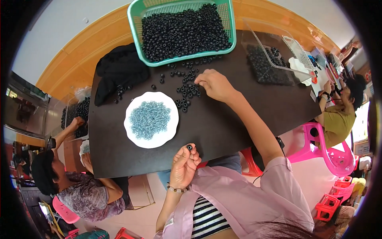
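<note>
Raised near the table's front edge, my left hand [184, 166] pinches a black ring-shaped bead [189, 147], its hole showing. Over the dark table, my right hand [217, 85] has its fingertips pressed together at the edge of a loose pile of black beads [187, 88]. Whatever those fingertips may hold is hidden. Between my hands and to the left lies a white scalloped plate [129, 128] with many tiny clear blue-grey beads [149, 119] heaped on it. Behind the pile stands a green basket [139, 51] filled with similar black beads.
A black cloth [119, 67] lies at the table's back left. A clear plastic bin [274, 75] holding black beads stands at back right. One person [75, 183] works at the left, another [338, 119] at the right near a pink chair [328, 153].
</note>
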Available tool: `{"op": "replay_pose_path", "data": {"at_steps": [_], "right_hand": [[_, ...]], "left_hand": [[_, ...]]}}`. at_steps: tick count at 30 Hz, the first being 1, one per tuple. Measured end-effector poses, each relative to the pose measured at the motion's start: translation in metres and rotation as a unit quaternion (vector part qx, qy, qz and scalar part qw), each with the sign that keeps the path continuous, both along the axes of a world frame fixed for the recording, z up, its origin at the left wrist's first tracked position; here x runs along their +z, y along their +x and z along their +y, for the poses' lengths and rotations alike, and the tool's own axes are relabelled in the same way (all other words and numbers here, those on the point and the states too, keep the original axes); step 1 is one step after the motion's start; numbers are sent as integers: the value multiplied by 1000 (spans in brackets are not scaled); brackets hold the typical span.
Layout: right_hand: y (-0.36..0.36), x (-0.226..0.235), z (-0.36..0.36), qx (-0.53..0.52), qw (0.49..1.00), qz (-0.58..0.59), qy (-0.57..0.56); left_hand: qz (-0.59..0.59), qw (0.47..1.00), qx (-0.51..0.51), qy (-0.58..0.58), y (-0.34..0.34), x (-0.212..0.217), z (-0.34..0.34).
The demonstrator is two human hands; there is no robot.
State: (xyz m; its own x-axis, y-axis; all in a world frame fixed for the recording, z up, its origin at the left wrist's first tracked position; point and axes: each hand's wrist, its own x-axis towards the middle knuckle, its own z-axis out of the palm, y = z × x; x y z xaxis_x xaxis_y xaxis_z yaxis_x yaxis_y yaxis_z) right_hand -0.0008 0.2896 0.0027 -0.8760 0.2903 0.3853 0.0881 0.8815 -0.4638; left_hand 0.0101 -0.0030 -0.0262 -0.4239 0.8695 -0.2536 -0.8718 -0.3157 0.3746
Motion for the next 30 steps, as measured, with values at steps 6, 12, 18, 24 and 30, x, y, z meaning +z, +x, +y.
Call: {"op": "replay_pose_path", "data": {"at_steps": [6, 12, 18, 24, 30], "right_hand": [[-21, -2, 4, 16, 997, -67, 36], [-23, -2, -3, 21, 994, -91, 54], [-21, -7, -3, 13, 995, -93, 42], [-17, -11, -2, 16, 999, -38, 13], [-10, -6, -4, 19, 1000, 22, 10]], "left_hand": [[-7, 1000, -1, 13, -1, -2, 0], [-4, 1000, -1, 15, -1, -3, -2], [8, 1000, -1, -3, 1, -1, -1], [18, 1000, -5, -23, 1, 1, 0], [4, 1000, 0, -20, 1, 2, 3]]}}
